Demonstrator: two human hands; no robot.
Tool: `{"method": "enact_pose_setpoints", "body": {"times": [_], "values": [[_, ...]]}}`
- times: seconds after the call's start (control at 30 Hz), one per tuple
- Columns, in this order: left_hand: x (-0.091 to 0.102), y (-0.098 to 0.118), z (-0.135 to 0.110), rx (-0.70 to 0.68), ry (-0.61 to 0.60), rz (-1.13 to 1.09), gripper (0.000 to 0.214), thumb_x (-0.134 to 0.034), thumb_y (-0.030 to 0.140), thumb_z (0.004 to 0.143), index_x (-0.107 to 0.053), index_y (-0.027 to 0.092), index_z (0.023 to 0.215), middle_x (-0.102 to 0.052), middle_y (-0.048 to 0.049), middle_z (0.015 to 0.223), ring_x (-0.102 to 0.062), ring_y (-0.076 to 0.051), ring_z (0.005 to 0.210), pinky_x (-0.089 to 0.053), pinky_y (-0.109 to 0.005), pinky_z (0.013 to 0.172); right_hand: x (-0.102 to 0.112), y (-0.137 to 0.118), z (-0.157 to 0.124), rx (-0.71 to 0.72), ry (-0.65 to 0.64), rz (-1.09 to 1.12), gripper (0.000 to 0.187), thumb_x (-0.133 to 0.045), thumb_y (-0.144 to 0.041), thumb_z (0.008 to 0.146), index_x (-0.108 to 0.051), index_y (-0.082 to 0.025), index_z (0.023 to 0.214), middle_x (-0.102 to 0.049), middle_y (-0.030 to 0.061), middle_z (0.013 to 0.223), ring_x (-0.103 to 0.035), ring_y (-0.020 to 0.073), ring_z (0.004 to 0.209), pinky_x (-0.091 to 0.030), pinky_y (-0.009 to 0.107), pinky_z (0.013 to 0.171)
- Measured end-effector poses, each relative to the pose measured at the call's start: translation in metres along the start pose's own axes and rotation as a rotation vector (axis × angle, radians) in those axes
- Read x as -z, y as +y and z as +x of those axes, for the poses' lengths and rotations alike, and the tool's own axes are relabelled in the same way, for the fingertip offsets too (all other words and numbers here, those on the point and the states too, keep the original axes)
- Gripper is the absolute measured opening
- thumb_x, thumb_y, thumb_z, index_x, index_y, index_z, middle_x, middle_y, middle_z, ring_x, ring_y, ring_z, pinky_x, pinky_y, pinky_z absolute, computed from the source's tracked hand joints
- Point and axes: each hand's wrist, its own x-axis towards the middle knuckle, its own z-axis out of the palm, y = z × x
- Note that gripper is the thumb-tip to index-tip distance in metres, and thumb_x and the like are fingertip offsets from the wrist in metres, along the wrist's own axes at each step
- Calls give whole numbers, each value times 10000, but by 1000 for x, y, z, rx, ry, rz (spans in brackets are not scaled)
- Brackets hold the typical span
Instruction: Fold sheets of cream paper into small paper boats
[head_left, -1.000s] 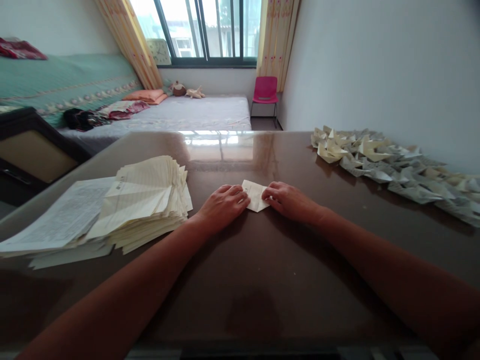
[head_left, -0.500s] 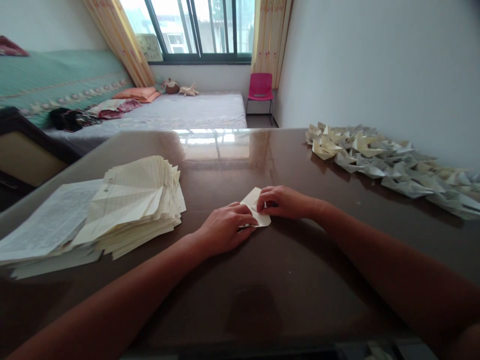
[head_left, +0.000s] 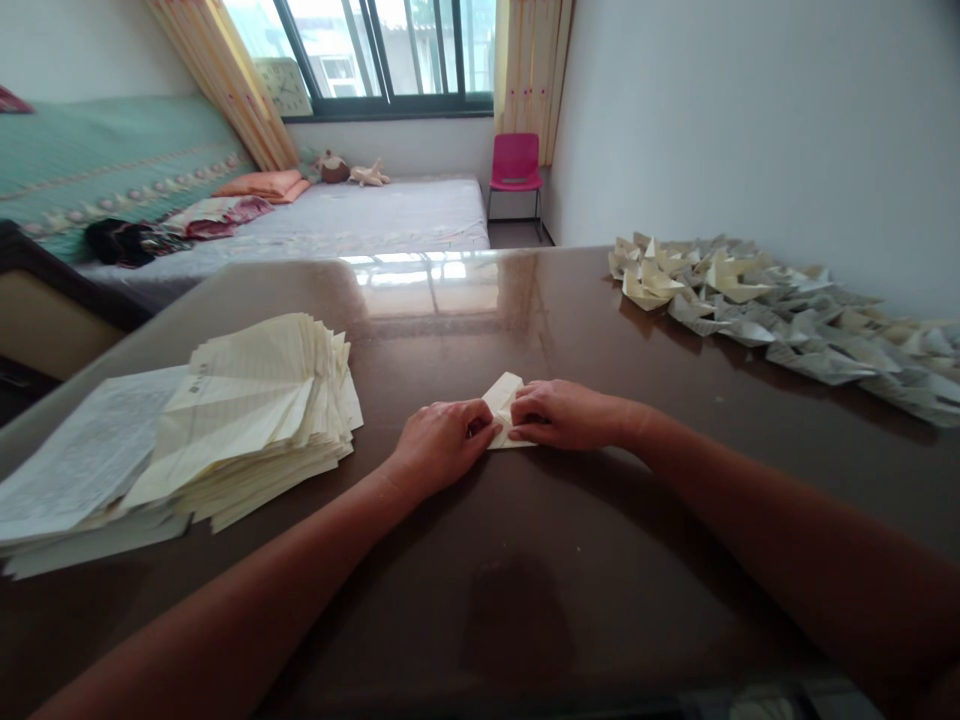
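A small folded piece of cream paper (head_left: 503, 396) lies on the glossy brown table (head_left: 525, 580) in the middle. My left hand (head_left: 442, 443) pinches its left side with curled fingers. My right hand (head_left: 561, 414) presses and grips its right side, fingers closed on it. Both hands meet over the paper, and most of it is hidden under them; only a pointed upper flap shows.
A thick stack of cream sheets (head_left: 255, 410) lies at the left over printed pages (head_left: 82, 450). Several folded paper boats (head_left: 757, 300) are spread along the right wall. Beyond the table are a bed (head_left: 337, 215), a pink chair (head_left: 515, 165) and a window.
Both hands have closed in on the folded paper, the left one curling from flat into a pinch. The paper has shifted slightly and now shows less of itself.
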Motion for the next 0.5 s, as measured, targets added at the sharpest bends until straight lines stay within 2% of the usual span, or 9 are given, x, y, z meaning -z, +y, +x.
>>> {"method": "enact_pose_setpoints", "body": {"times": [0.2,0.37,0.5], "values": [[-3,-4,3,15,14,57,283,-469,464,885,-618,240,798,-680,13,744,-597,-152,666,-297,-249,574,0,-12,-4,-145,13,-132,296,-458,-417,919,-642,-202,833,-678,45,944,-589,161,784,-298,253,597],[-6,-3,3,-46,47,166,295,-418,468,916,-580,243,815,-693,11,846,-628,-180,745,-314,-271,594,1,-15,-3,-173,2,-166,305,-440,-415,921,-647,-204,846,-680,45,983,-597,167,804,-291,262,587],[-6,-4,5,-39,24,195,299,-416,490,915,-561,249,813,-693,20,834,-634,-189,749,-325,-275,593,2,-15,-2,-193,-9,-164,318,-435,-431,917,-656,-211,855,-684,40,977,-599,167,803,-296,262,584]]}}
